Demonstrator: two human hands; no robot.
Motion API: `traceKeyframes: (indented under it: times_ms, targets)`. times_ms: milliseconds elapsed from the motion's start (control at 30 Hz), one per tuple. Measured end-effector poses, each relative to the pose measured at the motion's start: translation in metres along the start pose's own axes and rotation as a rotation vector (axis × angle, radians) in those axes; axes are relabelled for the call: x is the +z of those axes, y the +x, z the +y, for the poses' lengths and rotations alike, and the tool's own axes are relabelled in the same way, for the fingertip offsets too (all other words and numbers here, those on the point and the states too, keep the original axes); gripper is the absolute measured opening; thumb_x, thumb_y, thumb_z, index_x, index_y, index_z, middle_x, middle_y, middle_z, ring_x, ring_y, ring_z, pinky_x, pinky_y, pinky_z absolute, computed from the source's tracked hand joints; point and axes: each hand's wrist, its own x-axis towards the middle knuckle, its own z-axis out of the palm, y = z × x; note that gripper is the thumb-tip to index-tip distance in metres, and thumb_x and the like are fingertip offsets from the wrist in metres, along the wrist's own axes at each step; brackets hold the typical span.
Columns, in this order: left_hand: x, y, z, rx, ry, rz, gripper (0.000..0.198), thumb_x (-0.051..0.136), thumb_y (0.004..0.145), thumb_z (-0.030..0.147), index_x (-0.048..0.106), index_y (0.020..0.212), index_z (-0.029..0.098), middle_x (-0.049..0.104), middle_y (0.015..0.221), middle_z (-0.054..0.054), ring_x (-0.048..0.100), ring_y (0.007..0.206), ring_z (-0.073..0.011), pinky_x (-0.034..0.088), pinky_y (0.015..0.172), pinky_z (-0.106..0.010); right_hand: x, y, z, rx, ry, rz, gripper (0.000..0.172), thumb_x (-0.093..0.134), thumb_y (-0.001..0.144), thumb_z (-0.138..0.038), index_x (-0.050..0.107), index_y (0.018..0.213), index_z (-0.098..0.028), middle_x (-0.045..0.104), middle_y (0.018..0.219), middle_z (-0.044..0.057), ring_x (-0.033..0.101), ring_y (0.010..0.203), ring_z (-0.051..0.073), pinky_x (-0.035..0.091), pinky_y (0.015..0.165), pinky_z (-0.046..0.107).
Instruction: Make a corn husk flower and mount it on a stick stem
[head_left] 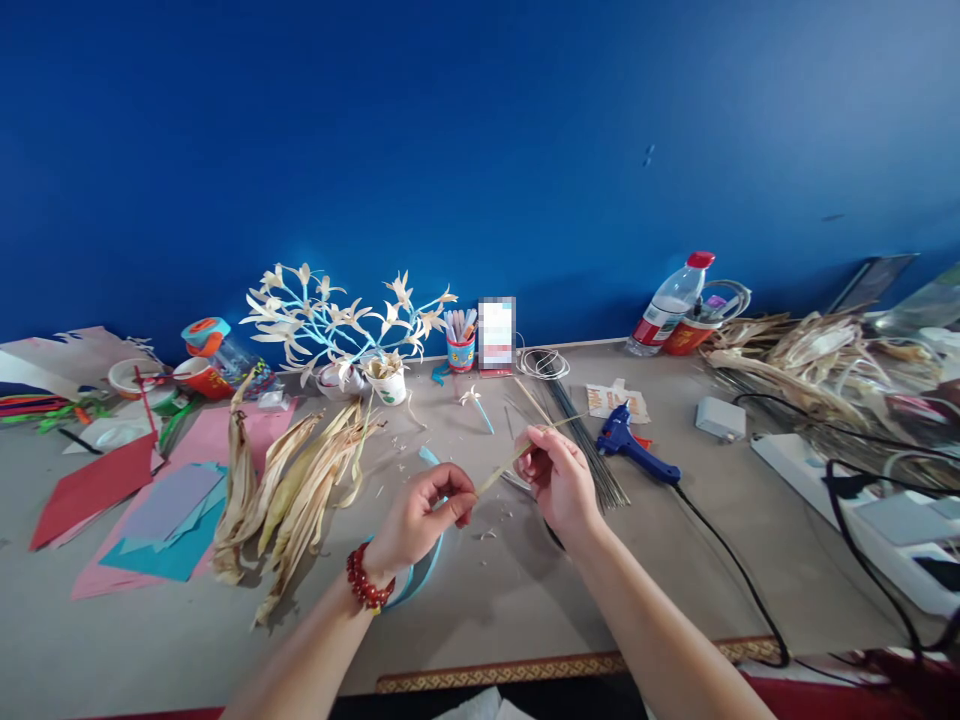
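Note:
A thin, pale yellow-green strip (496, 477), which looks like corn husk, is stretched between my two hands above the middle of the table. My left hand (431, 508), with a red bead bracelet at its wrist, pinches the lower left end. On the upper right part of the strip, my right hand (556, 470) is closed with thumb and fingers, and a thin end sticks out beyond it. Light blue tape (426, 578) lies partly hidden beneath my left hand. Dried corn husks (300, 490) are to its left. Past my right hand lies a bundle of thin wires (589, 440).
A blue glue gun (636, 447) with a black cord lies right of the wires. One husk flower (476, 402) rests behind my hands; potted husk flowers (352, 320) stand farther back. Coloured paper (161, 515) lies left, a white power strip (840, 510) right, a bottle (667, 305) behind.

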Motion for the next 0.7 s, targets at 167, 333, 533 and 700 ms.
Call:
traceKeyframes:
  times_ms: [167, 333, 533, 700]
  targets:
    - [-0.001, -0.001, 0.0, -0.023, -0.063, -0.005, 0.018, 0.067, 0.087, 0.034, 0.062, 0.081, 0.018, 0.063, 0.066, 0.0, 0.056, 0.063, -0.013, 0.045, 0.063, -0.025, -0.005, 0.007, -0.003, -0.035, 0.046, 0.026, 0.03, 0.076, 0.073, -0.035, 0.056, 0.057, -0.018, 0.053, 0.052, -0.004, 0.043, 0.045, 0.007, 0.032, 0.043, 0.019]
    - [-0.002, -0.004, 0.001, -0.016, -0.23, -0.017, 0.016, 0.069, 0.086, 0.033, 0.062, 0.082, 0.019, 0.061, 0.063, 0.001, 0.055, 0.06, -0.0123, 0.045, 0.063, -0.026, -0.003, 0.011, 0.0, -0.059, -0.054, 0.035, 0.032, 0.077, 0.074, -0.045, 0.06, 0.063, -0.02, 0.054, 0.053, -0.004, 0.042, 0.044, 0.008, 0.034, 0.042, 0.021]
    - [0.0, -0.006, -0.003, 0.096, -0.368, 0.074, 0.017, 0.066, 0.089, 0.033, 0.061, 0.079, 0.019, 0.057, 0.061, 0.002, 0.052, 0.061, -0.0121, 0.044, 0.069, -0.027, -0.017, 0.02, -0.025, -0.128, -0.222, 0.008, 0.04, 0.07, 0.079, -0.059, 0.072, 0.075, -0.019, 0.066, 0.068, 0.006, 0.052, 0.049, 0.015, 0.041, 0.042, 0.028]
    - [0.003, -0.008, -0.003, 0.1, -0.293, 0.149, 0.016, 0.064, 0.089, 0.032, 0.061, 0.08, 0.019, 0.058, 0.065, 0.001, 0.052, 0.063, -0.013, 0.041, 0.066, -0.027, -0.067, 0.022, -0.067, -0.487, -0.492, 0.237, 0.024, 0.066, 0.085, -0.046, 0.07, 0.088, -0.022, 0.065, 0.074, 0.0, 0.052, 0.056, 0.011, 0.044, 0.052, 0.022]
